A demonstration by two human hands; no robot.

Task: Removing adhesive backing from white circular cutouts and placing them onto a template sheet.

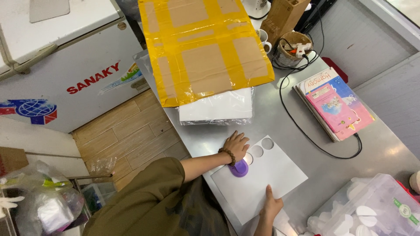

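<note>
R hand (271, 203) lies flat on the near edge of the white sheet (262, 179), fingers spread, gripping nothing, just pinning it to the steel surface (306, 144). L hand (236, 146), w/ bead bracelet, presses down on the purple punch (239, 168) at the sheet's left edge; grip closed over its top. Three round holes (258, 150) run beside it. Best to keep the sheet pinned flat & punch square to the edge, next to the last hole. Beyond: books (337, 105), yellow-taped cardboard (205, 48).

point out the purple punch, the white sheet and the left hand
purple punch (239, 168), head view, visible purple body below the hand.
white sheet (271, 175), head view, bare middle area.
left hand (236, 146), head view, back of the hand pressing on the punch.
</note>
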